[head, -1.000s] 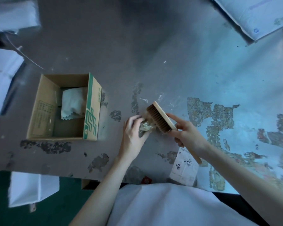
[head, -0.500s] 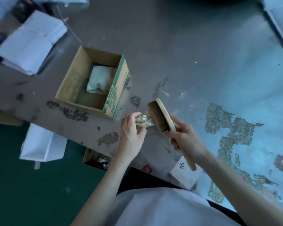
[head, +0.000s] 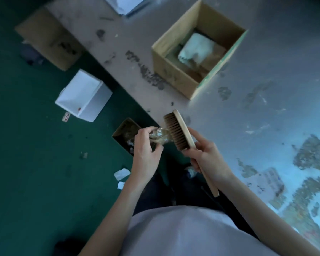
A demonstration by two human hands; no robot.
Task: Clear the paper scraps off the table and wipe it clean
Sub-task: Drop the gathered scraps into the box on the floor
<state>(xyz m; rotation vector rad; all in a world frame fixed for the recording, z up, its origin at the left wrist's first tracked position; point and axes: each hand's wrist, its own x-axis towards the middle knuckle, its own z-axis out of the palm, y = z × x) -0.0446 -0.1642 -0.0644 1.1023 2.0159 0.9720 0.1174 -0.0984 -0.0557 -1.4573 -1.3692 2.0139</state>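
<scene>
Scrap wad [head: 160, 138] blurred, pinched by left hand [head: 146, 153]; right hand [head: 206, 158] grips brush [head: 175, 132] handle.

**Green floor, worn grey table**

A dark green floor [head: 35, 172] fills the view from 6 to 11 o'clock. On it a white box [head: 83, 96] sits at 9 o'clock and a brown carton [head: 48, 39] at 10 o'clock. The grey table [head: 266, 61], patchy and peeling, spans 12 to 4 o'clock, where bluish light brightens it.
</scene>
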